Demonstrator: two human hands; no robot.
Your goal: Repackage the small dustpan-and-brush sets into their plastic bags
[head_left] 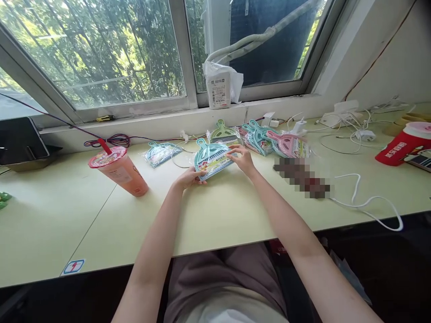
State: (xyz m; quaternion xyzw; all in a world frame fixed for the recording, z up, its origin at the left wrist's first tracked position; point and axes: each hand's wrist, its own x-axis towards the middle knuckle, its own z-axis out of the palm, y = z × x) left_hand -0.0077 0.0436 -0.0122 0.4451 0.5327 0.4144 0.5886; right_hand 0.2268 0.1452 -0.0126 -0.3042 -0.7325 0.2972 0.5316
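Observation:
Between my hands is a teal mini dustpan and brush set in a clear wrapper with a printed label, tilted up from the table. My left hand grips its lower left corner, thumb in front. At its right edge, the fingers of my right hand pinch the wrapper. Just behind it lies a green dustpan set. A teal packaged set rests to the left. On the right, teal sets overlap a pink one.
An orange drink cup with a red straw stands left. A tablet is at the far left. A blurred-out object with a white cable lies right, near a red cup. Cables and chargers clutter the back right.

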